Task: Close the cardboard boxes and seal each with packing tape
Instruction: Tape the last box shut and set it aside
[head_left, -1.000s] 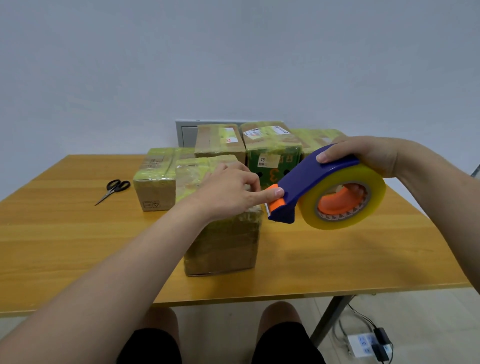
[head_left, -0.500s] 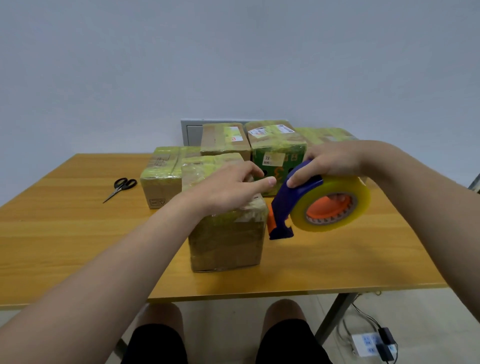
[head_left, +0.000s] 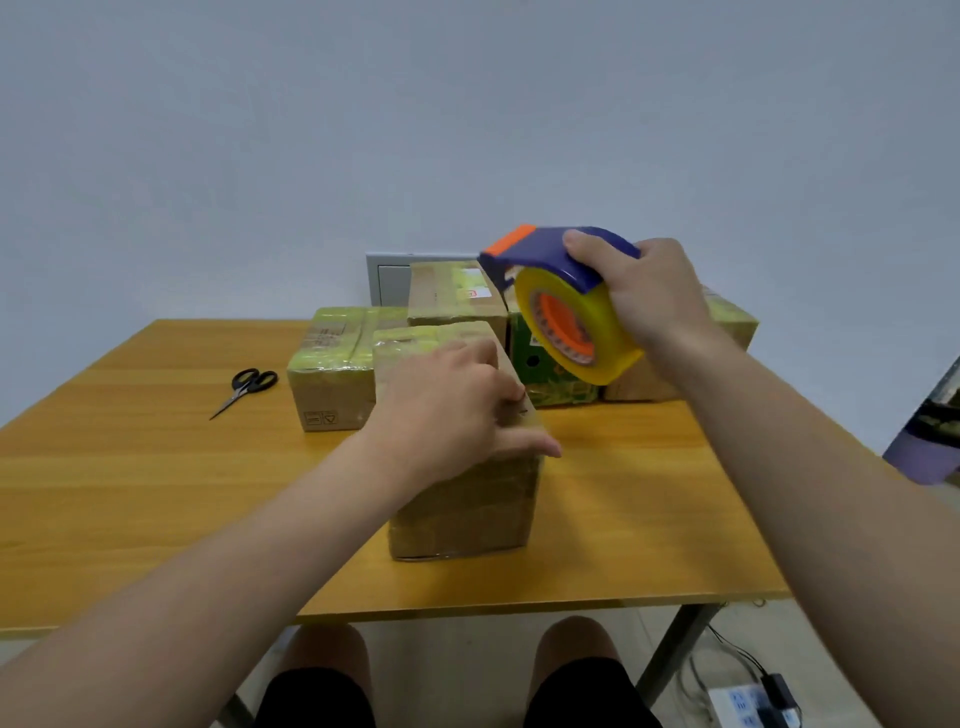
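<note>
My left hand (head_left: 457, 410) lies on top of the near cardboard box (head_left: 462, 512), palm down, thumb reaching along its right front edge. The box stands closed on the table (head_left: 156, 467), wrapped in yellowish tape. My right hand (head_left: 647, 296) grips the blue tape dispenser (head_left: 563, 260) from above. It is held in the air, clear of the box and to its right. The yellow tape roll (head_left: 582, 332) faces me, with its orange cutter end pointing left. Four more taped boxes (head_left: 330, 374) are grouped behind. Black scissors (head_left: 248, 387) lie to the left, well apart.
</note>
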